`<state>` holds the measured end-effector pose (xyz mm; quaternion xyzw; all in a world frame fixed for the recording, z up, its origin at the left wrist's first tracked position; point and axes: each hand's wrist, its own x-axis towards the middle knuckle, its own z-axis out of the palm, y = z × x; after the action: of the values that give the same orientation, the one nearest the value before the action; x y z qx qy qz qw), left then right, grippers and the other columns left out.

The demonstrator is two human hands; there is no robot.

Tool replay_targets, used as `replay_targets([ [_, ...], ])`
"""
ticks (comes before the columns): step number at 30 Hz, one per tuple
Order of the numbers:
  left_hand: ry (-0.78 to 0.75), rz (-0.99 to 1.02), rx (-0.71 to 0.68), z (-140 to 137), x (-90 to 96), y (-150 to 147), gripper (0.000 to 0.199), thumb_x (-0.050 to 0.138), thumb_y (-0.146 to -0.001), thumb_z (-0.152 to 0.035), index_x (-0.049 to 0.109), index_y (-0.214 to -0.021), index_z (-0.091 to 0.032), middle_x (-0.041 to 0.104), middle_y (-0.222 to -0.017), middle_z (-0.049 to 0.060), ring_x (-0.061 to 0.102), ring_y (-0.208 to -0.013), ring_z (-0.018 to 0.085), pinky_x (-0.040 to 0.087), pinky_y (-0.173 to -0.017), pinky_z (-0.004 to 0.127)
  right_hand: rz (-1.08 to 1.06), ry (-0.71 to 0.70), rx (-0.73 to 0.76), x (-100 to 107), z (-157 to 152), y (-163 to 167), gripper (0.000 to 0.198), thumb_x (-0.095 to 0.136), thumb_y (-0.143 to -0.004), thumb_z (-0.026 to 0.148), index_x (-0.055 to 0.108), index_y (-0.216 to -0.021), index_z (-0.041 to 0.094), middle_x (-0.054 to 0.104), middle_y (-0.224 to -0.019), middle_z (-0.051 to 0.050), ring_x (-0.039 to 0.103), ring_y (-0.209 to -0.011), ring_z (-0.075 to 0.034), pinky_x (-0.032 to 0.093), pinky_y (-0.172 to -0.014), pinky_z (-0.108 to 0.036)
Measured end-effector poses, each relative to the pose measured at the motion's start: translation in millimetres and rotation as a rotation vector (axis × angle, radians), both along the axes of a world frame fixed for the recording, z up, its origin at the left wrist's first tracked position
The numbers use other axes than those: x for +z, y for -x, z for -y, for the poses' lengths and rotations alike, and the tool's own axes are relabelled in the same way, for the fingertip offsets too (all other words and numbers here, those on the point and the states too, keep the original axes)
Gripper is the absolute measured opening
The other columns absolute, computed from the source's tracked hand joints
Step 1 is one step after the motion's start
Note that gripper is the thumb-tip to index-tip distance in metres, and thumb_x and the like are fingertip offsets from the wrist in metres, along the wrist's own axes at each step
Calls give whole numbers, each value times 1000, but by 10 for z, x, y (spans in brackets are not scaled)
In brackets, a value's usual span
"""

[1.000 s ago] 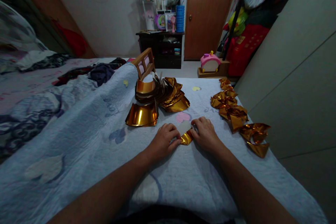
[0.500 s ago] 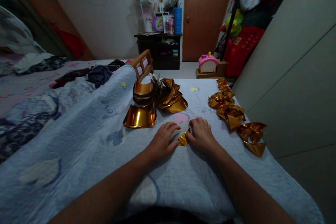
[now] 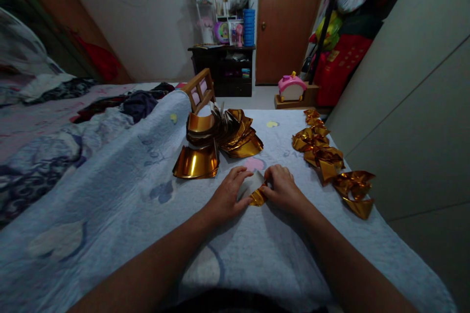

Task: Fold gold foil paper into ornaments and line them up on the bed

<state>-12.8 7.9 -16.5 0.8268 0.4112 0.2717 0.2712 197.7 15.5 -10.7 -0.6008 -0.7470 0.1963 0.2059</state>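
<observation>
A sheet of gold foil paper (image 3: 258, 197) lies between my hands on the light blue quilted cover (image 3: 249, 249), part of it folded over so that gold shows in front of its pale side. My left hand (image 3: 229, 191) holds the sheet's left side, fingers curved, with the thumb at the lower left corner. At the right edge, my right hand (image 3: 284, 187) grips the fold between thumb and fingers. Just beyond my left hand sit a stack of flat gold foil sheets (image 3: 196, 162) and a larger fanned pile (image 3: 238, 134).
Several folded gold foil pieces (image 3: 323, 158) run in a line along the cover's right side. A wooden chair back (image 3: 200, 89) rises behind the pile. Pale cabinet panels (image 3: 414, 122) border the right; bunched clothes (image 3: 139, 106) lie to the left.
More of the sheet's pale side shows between my hands, and its top edge stands up a little. Both hands have barely moved. The foil piles are unchanged.
</observation>
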Motion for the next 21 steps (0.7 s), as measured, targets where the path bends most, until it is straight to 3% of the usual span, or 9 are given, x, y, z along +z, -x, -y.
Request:
replay_targets([
  [4, 52, 58, 3, 1, 17, -7, 68, 69, -78, -15, 45, -141, -23, 40, -147, 15, 41, -140, 30, 40, -116, 52, -292, 99, 77, 27, 4, -5, 19, 56, -74, 13, 47, -88, 21, 56, -79, 1, 51, -72, -17, 36, -65, -29],
  [7, 99, 140, 42, -1, 27, -11, 81, 73, -73, -14, 40, -145, -26, 41, -146, 14, 46, -136, 31, 46, -109, 50, -545, 117, 99, 41, 18, 7, 23, 58, -76, 18, 49, -97, 22, 54, -78, 4, 52, -68, -15, 39, -63, -28],
  [11, 351, 314, 88, -13, 31, -7, 93, 74, -73, -15, 27, -153, -27, 61, -124, 10, 66, -100, 23, 54, -86, 38, -728, 173, 134, 67, 28, 30, 25, 64, -79, 30, 58, -101, 20, 57, -78, 3, 53, -69, -15, 41, -65, -28],
  [13, 481, 410, 60, -19, 54, -13, 84, 72, -75, -17, 34, -150, -23, 68, -108, 7, 68, -90, 20, 54, -79, 32, -754, 234, 170, 91, 32, 42, 21, 63, -83, 37, 61, -94, 19, 60, -79, 0, 54, -70, -15, 41, -65, -28],
  [16, 529, 518, 83, -17, 115, -41, 50, 78, -73, -27, 62, -119, -16, 71, -104, 7, 66, -89, 20, 52, -77, 29, -764, 299, 198, 130, 45, 67, 28, 58, -89, 45, 63, -86, 18, 60, -76, -1, 53, -67, -14, 41, -62, -28],
  [21, 628, 648, 113, 16, 162, -106, 41, 81, -72, -31, 68, -106, -12, 73, -91, 7, 67, -75, 18, 52, -71, 28, -869, 364, 159, 110, 79, 151, 34, 57, -90, 53, 57, -86, 20, 54, -70, 3, 50, -58, -12, 39, -54, -25],
])
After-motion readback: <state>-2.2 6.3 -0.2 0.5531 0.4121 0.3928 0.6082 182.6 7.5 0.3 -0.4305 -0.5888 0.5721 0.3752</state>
